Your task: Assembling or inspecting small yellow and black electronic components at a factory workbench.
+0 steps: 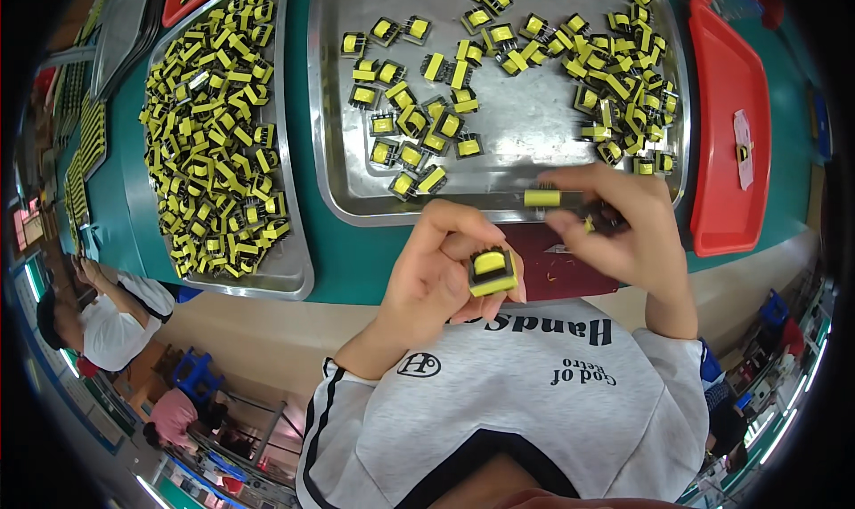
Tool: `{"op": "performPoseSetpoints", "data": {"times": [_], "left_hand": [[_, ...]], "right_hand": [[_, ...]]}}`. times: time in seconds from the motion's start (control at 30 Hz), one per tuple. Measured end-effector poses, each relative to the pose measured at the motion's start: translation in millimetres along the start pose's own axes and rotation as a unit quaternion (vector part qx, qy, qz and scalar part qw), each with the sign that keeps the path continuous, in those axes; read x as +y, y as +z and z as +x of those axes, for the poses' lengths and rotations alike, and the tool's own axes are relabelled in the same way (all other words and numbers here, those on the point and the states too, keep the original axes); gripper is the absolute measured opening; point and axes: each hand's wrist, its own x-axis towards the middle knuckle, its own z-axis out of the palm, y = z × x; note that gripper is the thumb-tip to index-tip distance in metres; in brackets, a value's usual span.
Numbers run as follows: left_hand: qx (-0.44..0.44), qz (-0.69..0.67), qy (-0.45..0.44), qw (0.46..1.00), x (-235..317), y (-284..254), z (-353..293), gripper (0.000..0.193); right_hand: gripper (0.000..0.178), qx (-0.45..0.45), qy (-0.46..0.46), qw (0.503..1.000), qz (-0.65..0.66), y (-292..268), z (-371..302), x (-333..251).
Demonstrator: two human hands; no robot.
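Observation:
My left hand [426,282] is closed around a small transformer [492,271] with a black core and yellow tape, held in front of my chest. To its right, over the near edge of the middle metal tray [356,208], my right hand [643,226] pinches another yellow-taped transformer [541,198] at its fingertips. Something dark with a bit of yellow [601,219] shows inside the same hand, too blurred to make out fully. Several similar transformers [436,122] lie scattered across that tray, with a denser heap [628,81] at its right side.
A second metal tray [301,273], heaped with transformers, stands on the left. A red tray [712,179] holding a label with one small part is at the right. A dark red mat [570,277] lies at the green table's front edge. Other people sit in the background.

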Motion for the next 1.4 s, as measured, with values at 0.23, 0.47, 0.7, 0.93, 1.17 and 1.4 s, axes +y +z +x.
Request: {"op": "performPoseSetpoints", "data": {"times": [0.23,0.47,0.7,0.93,1.17,1.4], "left_hand": [[0.062,-0.002,0.009,0.998,-19.1,1.9,6.4,0.035],[0.036,0.039,-0.005,0.999,-18.4,8.4,5.4,0.047],[0.043,0.041,0.010,0.998,-15.8,9.1,2.7,0.037],[0.076,0.077,-0.008,0.994,-13.9,16.0,5.8,0.034],[0.010,0.155,-0.004,0.988,-19.4,6.9,8.8,0.048],[0.030,0.050,-0.037,0.998,-11.0,11.8,4.6,0.044]], "right_hand": [[0.030,-0.033,-0.152,0.974,0.163,6.5,-10.1,-2.9],[0.036,-0.009,-0.205,0.973,0.100,8.3,-12.5,-0.2],[0.052,-0.013,-0.235,0.959,0.156,7.4,-11.7,2.1],[0.045,0.036,-0.304,0.941,0.146,13.6,-9.8,6.3],[0.052,0.023,-0.330,0.941,0.073,8.2,-7.4,9.1],[0.045,0.113,0.025,0.974,-0.194,-10.1,7.0,23.7]]}}
